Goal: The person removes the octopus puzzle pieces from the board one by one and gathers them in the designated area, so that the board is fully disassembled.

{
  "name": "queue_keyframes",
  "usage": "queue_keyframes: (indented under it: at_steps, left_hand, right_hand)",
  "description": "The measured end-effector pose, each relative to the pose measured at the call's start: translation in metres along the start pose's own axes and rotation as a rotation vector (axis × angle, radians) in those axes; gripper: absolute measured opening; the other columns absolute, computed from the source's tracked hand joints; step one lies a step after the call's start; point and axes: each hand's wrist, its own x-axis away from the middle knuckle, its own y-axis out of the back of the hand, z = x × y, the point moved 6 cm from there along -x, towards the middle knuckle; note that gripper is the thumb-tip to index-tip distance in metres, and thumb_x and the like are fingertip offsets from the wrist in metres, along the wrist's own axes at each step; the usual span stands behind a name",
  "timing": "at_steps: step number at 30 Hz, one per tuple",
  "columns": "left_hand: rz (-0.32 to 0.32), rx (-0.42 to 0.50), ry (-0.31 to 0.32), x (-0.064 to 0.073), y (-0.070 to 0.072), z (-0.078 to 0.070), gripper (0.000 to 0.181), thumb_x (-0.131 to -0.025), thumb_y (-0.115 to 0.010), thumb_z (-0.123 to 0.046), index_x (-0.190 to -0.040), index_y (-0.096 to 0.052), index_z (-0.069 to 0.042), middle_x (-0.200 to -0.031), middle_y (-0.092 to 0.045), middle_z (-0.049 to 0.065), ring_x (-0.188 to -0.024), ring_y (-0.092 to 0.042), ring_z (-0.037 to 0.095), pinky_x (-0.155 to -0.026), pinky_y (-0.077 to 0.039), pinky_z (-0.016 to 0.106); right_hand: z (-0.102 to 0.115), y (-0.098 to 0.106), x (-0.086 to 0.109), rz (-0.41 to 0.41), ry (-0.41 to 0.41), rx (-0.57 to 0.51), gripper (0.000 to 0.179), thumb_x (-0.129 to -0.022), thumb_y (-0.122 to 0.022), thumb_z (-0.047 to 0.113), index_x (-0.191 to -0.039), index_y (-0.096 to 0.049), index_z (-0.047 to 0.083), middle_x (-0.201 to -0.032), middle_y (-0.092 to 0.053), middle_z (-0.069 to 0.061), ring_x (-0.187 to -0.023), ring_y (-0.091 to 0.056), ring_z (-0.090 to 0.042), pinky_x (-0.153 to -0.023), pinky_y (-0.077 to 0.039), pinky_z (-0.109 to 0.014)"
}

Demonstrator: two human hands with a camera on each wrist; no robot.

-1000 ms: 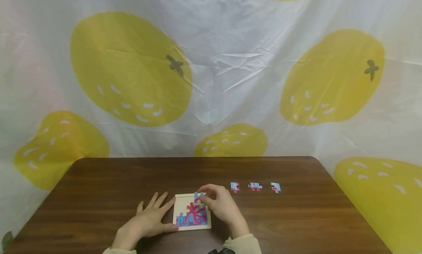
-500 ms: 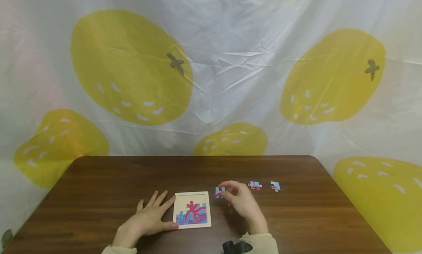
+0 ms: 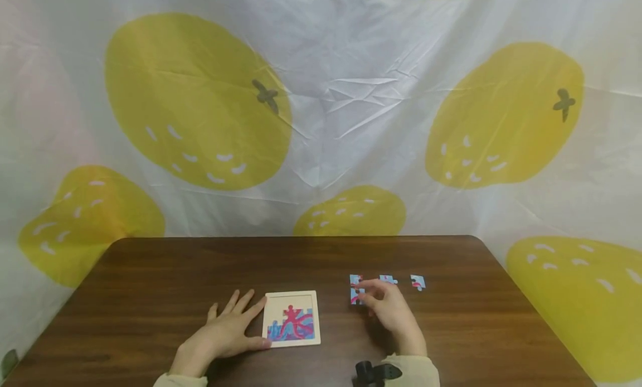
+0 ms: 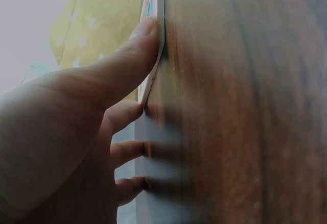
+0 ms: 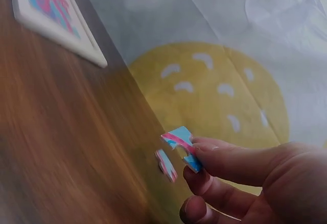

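Slippage could drop the blue-and-pink jigsaw piece (image 3: 355, 299), low, right of centre: the right hand (image 3: 393, 309) pinches only its edge. Left hand (image 3: 224, 334), spread, touches the square cream tray (image 3: 316, 320), lower centre.

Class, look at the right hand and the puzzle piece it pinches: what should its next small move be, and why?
The right hand should probably lower the pinched piece onto the table and let go: it holds it on the near side of the leftmost loose piece, apart from the frame, which the left hand touches.
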Motion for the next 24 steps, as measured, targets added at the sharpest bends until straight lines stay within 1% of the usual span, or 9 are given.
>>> queue_keyframes:
  at_steps: [5, 9, 12, 17, 20, 24]
  left_hand:
    - [0.008, -0.01, 0.0, 0.0, 0.001, -0.001, 0.095, -0.078, -0.068, -0.065, -0.153, -0.035, -0.016, -0.159, -0.021, 0.018, -0.144, -0.009, 0.047, -0.103, -0.004, 0.076]
    - [0.008, -0.007, 0.0, 0.001, 0.0, 0.0, 0.095, -0.078, -0.068, -0.065, -0.153, -0.035, -0.016, -0.159, -0.021, 0.018, -0.144, -0.009, 0.047, -0.103, -0.003, 0.076]
    - [0.007, -0.007, 0.0, 0.001, 0.0, 0.0, 0.095, -0.078, -0.068, -0.065, -0.153, -0.035, -0.016, -0.159, -0.021, 0.018, -0.144, -0.009, 0.047, -0.103, -0.003, 0.076]
    - [0.006, -0.008, 0.006, 0.002, -0.001, 0.0, 0.095, -0.078, -0.068, -0.065, -0.153, -0.035, -0.016, -0.159, -0.022, 0.018, -0.144, -0.009, 0.046, -0.102, -0.003, 0.076]
    - [0.006, -0.008, 0.006, 0.002, 0.0, -0.001, 0.095, -0.078, -0.068, -0.065, -0.153, -0.035, -0.016, -0.158, -0.021, 0.018, -0.144, -0.01, 0.047, -0.102, -0.004, 0.076]
    - [0.009, -0.015, 0.004, 0.001, 0.0, -0.002, 0.095, -0.078, -0.067, -0.066, -0.153, -0.035, -0.016, -0.158, -0.021, 0.018, -0.144, -0.01, 0.047, -0.102, -0.004, 0.076]
  right_hand:
    - [-0.008, 0.009, 0.002, -0.008, -0.057, 0.016, 0.018, -0.088, -0.068, -0.003, -0.104, -0.073, 0.003, -0.069, -0.057, -0.004, -0.053, -0.05, -0.018, -0.049, -0.043, -0.028]
    - [-0.012, 0.01, 0.005, -0.001, -0.104, 0.005, 0.017, -0.087, -0.068, -0.002, -0.103, -0.073, 0.002, -0.066, -0.055, -0.002, -0.052, -0.047, -0.015, -0.048, -0.042, -0.027]
    - [-0.014, 0.01, 0.006, 0.012, -0.102, 0.004, 0.017, -0.086, -0.069, -0.002, -0.103, -0.073, 0.001, -0.065, -0.055, -0.001, -0.053, -0.047, -0.014, -0.049, -0.043, -0.027]
    - [-0.015, 0.007, 0.004, 0.031, -0.067, 0.019, 0.017, -0.084, -0.072, 0.0, -0.101, -0.073, 0.0, -0.067, -0.059, -0.001, -0.052, -0.048, -0.015, -0.049, -0.043, -0.027]
    - [-0.016, 0.007, 0.003, 0.026, -0.065, 0.03, 0.016, -0.083, -0.073, 0.001, -0.099, -0.073, 0.001, -0.067, -0.06, 0.0, -0.051, -0.047, -0.014, -0.048, -0.043, -0.027]
    - [-0.018, 0.007, 0.002, 0.008, -0.083, 0.043, 0.016, -0.082, -0.075, 0.002, -0.098, -0.075, 0.003, -0.069, -0.062, 0.0, -0.051, -0.047, -0.013, -0.048, -0.043, -0.026]
